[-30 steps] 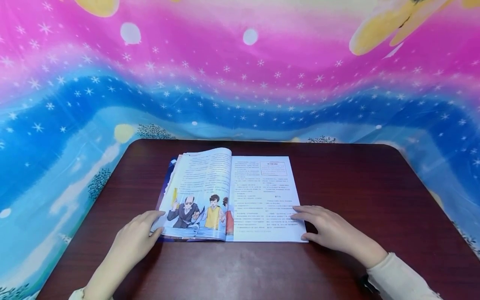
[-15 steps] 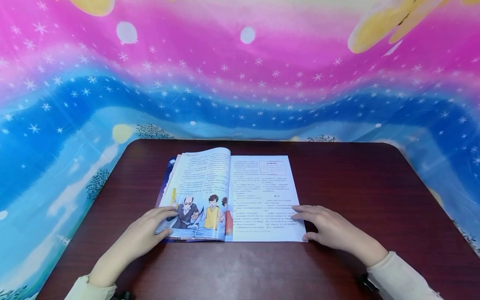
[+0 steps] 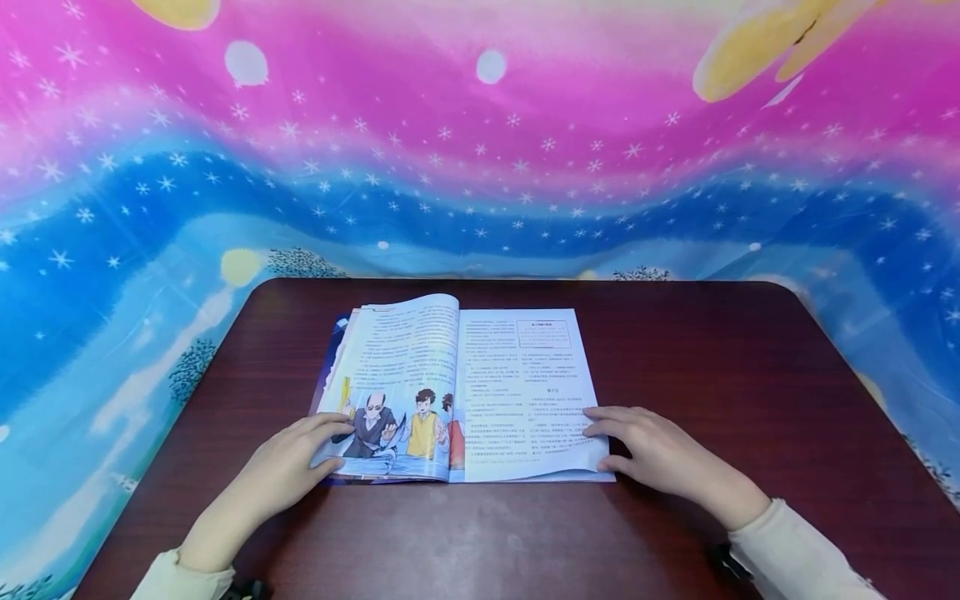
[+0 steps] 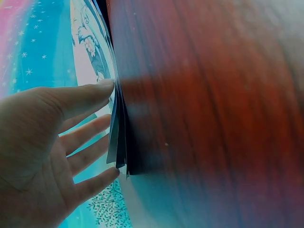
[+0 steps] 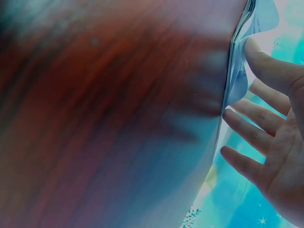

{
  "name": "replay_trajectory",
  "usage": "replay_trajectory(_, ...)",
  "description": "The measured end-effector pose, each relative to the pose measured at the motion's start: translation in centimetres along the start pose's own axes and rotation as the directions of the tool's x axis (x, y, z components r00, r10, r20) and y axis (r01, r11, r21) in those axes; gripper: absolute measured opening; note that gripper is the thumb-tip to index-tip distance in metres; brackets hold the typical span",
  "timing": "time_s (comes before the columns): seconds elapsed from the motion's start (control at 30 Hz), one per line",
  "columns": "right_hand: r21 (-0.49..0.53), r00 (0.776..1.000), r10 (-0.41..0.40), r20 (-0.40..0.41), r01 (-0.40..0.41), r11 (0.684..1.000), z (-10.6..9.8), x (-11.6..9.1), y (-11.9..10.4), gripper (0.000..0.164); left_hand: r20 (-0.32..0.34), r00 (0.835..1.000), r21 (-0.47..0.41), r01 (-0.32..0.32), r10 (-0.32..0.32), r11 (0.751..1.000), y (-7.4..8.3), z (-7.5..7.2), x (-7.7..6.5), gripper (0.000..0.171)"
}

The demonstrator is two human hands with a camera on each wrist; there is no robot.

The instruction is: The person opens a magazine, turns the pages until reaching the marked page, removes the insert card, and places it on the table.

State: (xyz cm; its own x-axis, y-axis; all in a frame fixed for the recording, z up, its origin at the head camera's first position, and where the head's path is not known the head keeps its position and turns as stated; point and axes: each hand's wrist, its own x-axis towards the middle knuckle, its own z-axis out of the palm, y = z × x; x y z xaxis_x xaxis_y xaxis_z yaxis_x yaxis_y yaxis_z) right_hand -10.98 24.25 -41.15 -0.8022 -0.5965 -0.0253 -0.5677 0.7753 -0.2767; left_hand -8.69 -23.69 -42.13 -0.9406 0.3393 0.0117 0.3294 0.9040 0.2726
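Lying open, the magazine (image 3: 458,400) has its left-hand page (image 3: 397,354) over, its right-hand page (image 3: 528,400) partly raised, not yet turned. The right hand (image 3: 651,443) pinches that; the left hand (image 3: 281,462) rests loosely on the other, tabletop (image 3: 697,358) beneath.

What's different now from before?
The person's left hand moved right, farther onto the illustrated white left page of the open paper magazine. The lower corner of the printed white right page has lifted beside the right hand. The magazine stayed open on the dark red-brown wooden table, the right hand at its edge.
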Motion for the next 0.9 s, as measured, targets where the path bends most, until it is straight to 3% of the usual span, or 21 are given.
replay_trajectory(0.4, 0.020, 0.998, 0.015, -0.054, -0.014, 1.000, -0.7, 0.5, -0.1, 0.037, -0.006, 1.000, -0.003, 0.004, -0.004, 1.000, 0.1, -0.1, 0.0, 0.043)
replay_trajectory(0.73, 0.033, 0.985, -0.039, -0.169, 0.045, 0.998, -1.8, 1.2, -0.1, 0.035, -0.008, 1.000, -0.003, 0.015, -0.015, 1.000, -0.1, 0.0, 0.1, 0.040)
replay_trajectory(0.9, 0.051, 0.973, -0.070, -0.221, 0.083, 0.995, -2.5, 1.6, -0.4, 0.035, -0.041, 0.999, -0.005, 0.027, -0.027, 1.000, 0.4, -0.1, 0.3, 0.037)
